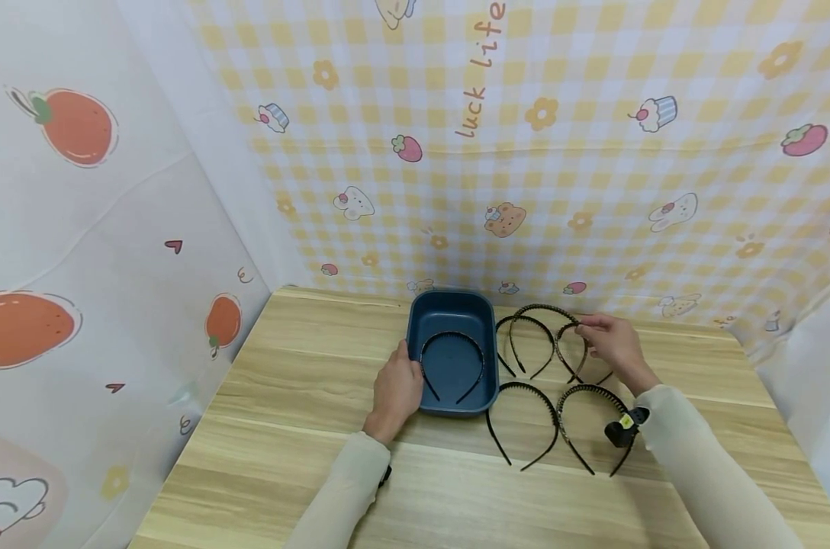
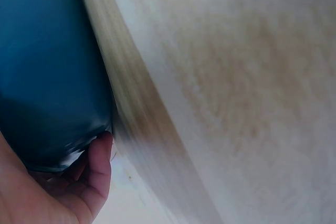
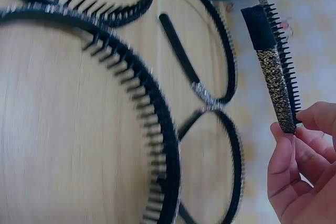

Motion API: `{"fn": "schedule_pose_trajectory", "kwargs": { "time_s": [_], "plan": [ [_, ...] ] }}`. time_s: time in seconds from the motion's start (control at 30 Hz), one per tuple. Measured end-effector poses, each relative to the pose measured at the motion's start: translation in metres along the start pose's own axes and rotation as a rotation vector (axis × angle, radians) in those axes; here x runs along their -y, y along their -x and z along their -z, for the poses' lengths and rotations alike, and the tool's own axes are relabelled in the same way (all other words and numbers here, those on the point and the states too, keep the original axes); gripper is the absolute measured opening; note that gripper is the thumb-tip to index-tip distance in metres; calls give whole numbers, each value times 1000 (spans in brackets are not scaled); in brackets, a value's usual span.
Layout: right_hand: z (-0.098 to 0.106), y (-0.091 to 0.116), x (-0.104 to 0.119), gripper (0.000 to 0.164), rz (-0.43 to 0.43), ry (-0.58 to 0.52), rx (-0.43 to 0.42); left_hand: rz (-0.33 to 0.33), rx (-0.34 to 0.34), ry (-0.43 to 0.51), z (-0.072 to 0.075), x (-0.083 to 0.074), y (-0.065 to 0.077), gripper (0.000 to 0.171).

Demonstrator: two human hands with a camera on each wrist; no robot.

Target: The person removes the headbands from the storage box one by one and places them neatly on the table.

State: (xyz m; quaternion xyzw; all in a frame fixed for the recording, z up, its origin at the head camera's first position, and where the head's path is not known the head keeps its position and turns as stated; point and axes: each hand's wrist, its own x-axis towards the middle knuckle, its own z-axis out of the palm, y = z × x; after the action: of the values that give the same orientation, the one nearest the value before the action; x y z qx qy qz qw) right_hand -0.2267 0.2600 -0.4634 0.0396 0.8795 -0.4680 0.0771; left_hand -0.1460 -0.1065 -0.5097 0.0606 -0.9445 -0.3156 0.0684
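Note:
My left hand [image 1: 399,383] holds the left side of a deep blue plastic bin [image 1: 451,404]; in the left wrist view its bent fingers [image 2: 100,163] lie against the bin wall. One thin dark headband [image 1: 454,333] lies inside the bin. To the right, my right hand [image 1: 610,343] pinches one end of a toothed black headband with gold speckles [image 3: 275,85], raised over the others in the back row. Below that hand are more dark headbands: a toothed black one [image 1: 525,386] and a shiny toothed one [image 1: 589,387] in the front row.
Behind the held headband, a thin headband [image 1: 533,319] and another [image 1: 567,329] lie on the wood-grain table [image 1: 284,412]. A yellow checked cloth [image 1: 470,191] hangs along the back edge, and a white printed cloth [image 1: 147,229] on the left.

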Motion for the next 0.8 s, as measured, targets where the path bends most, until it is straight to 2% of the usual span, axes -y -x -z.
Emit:
{"fn": "schedule_pose_trajectory", "kwargs": {
  "time_s": [0.47,0.8],
  "plan": [
    [27,1,-31,45,-82,-46,-30,-3,2,-2,0,0,1,47],
    [39,2,-45,46,-75,-40,-44,-9,-2,2,-1,1,0,46]
  ]
}}
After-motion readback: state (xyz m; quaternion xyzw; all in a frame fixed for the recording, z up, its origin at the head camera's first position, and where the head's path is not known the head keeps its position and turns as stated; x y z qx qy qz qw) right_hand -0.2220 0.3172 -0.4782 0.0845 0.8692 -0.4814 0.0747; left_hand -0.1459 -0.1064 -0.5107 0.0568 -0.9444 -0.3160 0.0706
